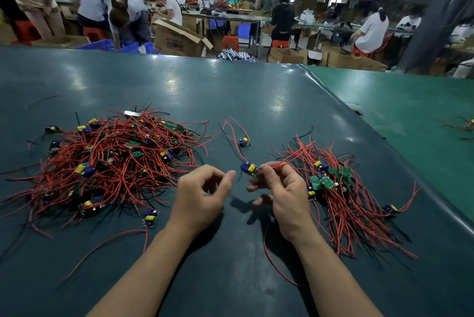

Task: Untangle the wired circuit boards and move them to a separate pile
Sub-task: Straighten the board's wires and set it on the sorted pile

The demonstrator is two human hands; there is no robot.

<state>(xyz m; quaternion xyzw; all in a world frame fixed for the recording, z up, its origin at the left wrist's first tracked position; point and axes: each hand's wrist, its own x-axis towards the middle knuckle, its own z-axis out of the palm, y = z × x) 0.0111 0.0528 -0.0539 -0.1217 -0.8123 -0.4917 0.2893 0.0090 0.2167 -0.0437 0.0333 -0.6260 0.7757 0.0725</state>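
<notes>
The right hand (pixel 280 186) pinches a freed circuit board (pixel 250 169) by its red wire; the left hand (pixel 202 191) hangs loosely curled, empty; next, likely, drop it on the sorted pile (pixel 341 188).

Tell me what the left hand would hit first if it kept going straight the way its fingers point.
Probably the circuit board pinched in the right hand: the left hand has its fingers aimed right, across a small gap, toward it. Depth is unclear in this single view.
</notes>
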